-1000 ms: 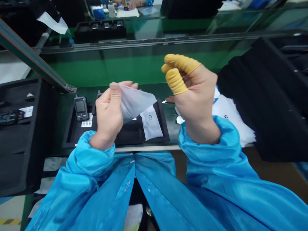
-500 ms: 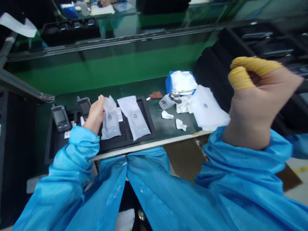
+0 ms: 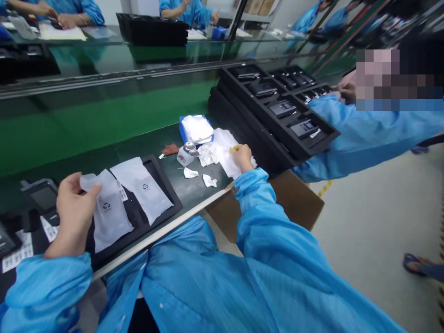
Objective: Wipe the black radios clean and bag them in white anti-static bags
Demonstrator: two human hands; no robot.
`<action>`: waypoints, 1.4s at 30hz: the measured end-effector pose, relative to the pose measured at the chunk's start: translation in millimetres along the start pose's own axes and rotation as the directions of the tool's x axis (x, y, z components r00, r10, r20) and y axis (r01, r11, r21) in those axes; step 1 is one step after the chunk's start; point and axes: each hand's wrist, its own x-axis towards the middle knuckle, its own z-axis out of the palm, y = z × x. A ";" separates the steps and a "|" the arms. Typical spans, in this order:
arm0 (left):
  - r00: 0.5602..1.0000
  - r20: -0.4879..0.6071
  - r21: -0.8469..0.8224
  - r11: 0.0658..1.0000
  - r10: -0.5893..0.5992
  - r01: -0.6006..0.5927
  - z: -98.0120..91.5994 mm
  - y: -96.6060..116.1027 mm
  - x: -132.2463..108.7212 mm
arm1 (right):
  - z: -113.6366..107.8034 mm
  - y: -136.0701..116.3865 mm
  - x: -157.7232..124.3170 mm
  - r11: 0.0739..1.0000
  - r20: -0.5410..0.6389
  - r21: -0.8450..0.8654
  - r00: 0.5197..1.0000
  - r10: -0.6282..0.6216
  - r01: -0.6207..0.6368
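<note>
My left hand [image 3: 78, 203] pinches the upper end of a frosted plastic bag [image 3: 113, 219], which has a recycling mark and lies over the black tray [image 3: 176, 201]. Beside it in the tray is a second frosted bag [image 3: 145, 189] with the same mark. A handheld device [image 3: 43, 196] with a screen and stubby antenna sits left of that hand, near white barcode labels [image 3: 21, 252]. Over on the right, my right hand [image 3: 243, 157], a yellow cot on a finger, has its fingers curled onto the stack of flat plastic bags [image 3: 225, 163]; its fingertips are partly hidden.
Behind the bags stand a blue box of white sheets [image 3: 197, 129], a small bottle with a metal top [image 3: 185, 155] and crumpled scraps [image 3: 209, 180]. Stacked black trays [image 3: 256, 120] with devices rise at right, beside a co-worker's blue sleeve [image 3: 374, 134]. A cardboard box [image 3: 298, 199] is below.
The view has turned to the right, bringing a co-worker into sight. My right hand has gone from raised in the air to the stack of bags. My left hand stays at its bag.
</note>
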 end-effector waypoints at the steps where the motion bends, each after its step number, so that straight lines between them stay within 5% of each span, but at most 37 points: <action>1: 0.984 -0.174 0.026 0.999 0.030 -0.026 0.7 9.2 -5.4 | -3.5 -2.5 0.0 1.000 -0.018 0.007 1.000 -0.001 0.001; 3: 0.927 -0.367 0.049 0.997 0.075 -0.061 4.6 27.1 -16.8 | -15.4 -11.0 -1.5 0.999 -0.066 0.034 0.998 -0.007 0.009; 5: 0.934 -0.347 -0.045 0.993 0.085 -0.107 11.5 41.7 -27.4 | -29.7 -25.0 -8.3 0.996 -0.117 0.076 0.993 -0.036 0.045; 8: 0.980 -0.189 -0.251 0.961 0.065 -0.113 24.9 57.5 -39.3 | -45.6 -57.1 -38.0 0.967 -0.161 0.177 0.975 -0.156 0.184; 10: 0.999 -0.009 -0.360 0.932 0.037 -0.037 33.3 66.8 -44.2 | -48.9 -83.2 -72.9 0.853 -0.167 0.358 0.925 -0.342 0.380; 12: 0.982 0.190 -0.477 0.874 -0.001 0.094 38.5 75.3 -46.4 | -46.1 -108.7 -116.1 0.617 -0.164 0.548 0.795 -0.583 0.565; 14: 0.942 0.333 -0.562 0.795 -0.033 0.227 38.9 79.5 -45.7 | -37.5 -130.5 -160.0 0.492 -0.076 0.583 0.646 -0.759 0.646; 18: 0.942 0.281 -0.558 0.767 -0.185 0.317 22.6 64.4 -39.6 | -6.3 -160.6 -224.2 0.497 0.309 0.471 0.392 -0.867 0.729; 21: 0.931 0.182 -0.492 0.790 -0.318 0.366 -0.3 40.1 -38.2 | 20.0 -175.8 -247.7 0.523 0.519 0.366 0.298 -0.801 0.770; 28: 0.886 0.114 -0.441 0.776 -0.450 0.451 -50.2 8.3 -44.1 | 40.8 -202.6 -268.7 0.460 0.684 0.185 0.223 -0.695 0.868; 37: 0.845 -0.239 -0.478 0.816 -0.478 0.326 -122.2 -27.3 -55.9 | 38.2 -229.3 -266.7 0.325 0.790 0.052 0.160 -0.592 0.944; 42: 0.836 -0.345 -0.620 0.772 -0.426 0.137 -147.3 -30.4 -69.8 | 46.2 -278.7 -270.9 0.308 0.639 0.095 0.180 -0.748 0.947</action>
